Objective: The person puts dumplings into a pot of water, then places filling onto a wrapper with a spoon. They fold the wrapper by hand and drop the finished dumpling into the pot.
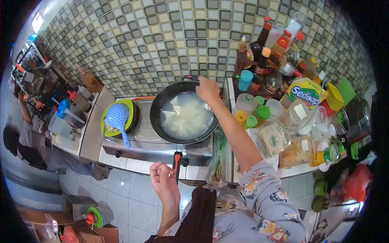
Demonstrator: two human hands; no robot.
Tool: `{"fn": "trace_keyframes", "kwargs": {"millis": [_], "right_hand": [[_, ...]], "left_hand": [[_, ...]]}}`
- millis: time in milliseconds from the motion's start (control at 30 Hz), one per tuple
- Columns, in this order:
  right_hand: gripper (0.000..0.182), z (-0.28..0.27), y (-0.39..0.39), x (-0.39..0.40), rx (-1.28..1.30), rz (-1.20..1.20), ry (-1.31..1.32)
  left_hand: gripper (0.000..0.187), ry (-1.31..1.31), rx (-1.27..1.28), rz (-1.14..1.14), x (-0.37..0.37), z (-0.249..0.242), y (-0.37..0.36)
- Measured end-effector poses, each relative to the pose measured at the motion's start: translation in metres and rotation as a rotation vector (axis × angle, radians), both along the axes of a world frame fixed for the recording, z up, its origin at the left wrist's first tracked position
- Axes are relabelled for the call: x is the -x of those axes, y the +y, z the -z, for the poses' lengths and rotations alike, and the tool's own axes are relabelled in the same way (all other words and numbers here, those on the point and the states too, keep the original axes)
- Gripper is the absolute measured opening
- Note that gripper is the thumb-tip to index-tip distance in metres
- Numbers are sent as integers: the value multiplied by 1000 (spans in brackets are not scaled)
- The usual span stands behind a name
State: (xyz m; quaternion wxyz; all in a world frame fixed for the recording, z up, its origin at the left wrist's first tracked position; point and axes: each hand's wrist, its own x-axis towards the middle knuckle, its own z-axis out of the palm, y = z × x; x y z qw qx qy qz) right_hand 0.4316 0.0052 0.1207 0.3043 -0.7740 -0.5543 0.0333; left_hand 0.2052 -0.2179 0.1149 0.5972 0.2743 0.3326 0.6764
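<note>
A dark wok stands on the steel stove, with cloudy liquid and pale folded pieces in it. My right hand is over the wok's far right rim, its fingers closed; what they hold, if anything, is hidden. My left hand is raised beside the wok's black and red handle, palm up with curled fingers, and nothing shows in it. Left of the wok, a blue slotted ladle lies on a green plate that holds some pale food.
Sauce bottles, lidded jars, a yellow packet and a clear container crowd the right counter. A bag of green vegetables lies right of the stove. Another person is at the far left, near a blue-lidded jug.
</note>
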Motion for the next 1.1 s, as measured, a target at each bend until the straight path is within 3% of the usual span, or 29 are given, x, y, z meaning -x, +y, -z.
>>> {"fn": "trace_keyframes", "kwargs": {"millis": [167, 333, 400, 533, 600, 800, 933, 1100], "right_hand": [[15, -65, -81, -3, -385, -277, 105], [8, -109, -207, -37, -415, -309, 178], [9, -104, -252, -57, -516, -263, 171], [10, -90, -342, -95, -352, 3, 253], [9, -67, -381, -119, -376, 90, 238], [12, 18, -478, -169, -263, 447, 512], [16, 40, -514, -189, -205, 619, 674], [15, 37, -525, -223, -183, 626, 534]], "left_hand": [[19, -31, -61, 143, -26, -8, -9], [19, -54, -84, 313, -58, -13, -23], [17, -13, -92, 418, -71, -11, -29], [19, 26, -102, 578, -100, -15, -45], [20, 47, -91, 627, -114, -15, -53], [19, 251, -62, 927, -162, -18, -81], [19, 270, -79, 1088, -190, -17, -100], [20, 331, -70, 1196, -223, -13, -123]]}}
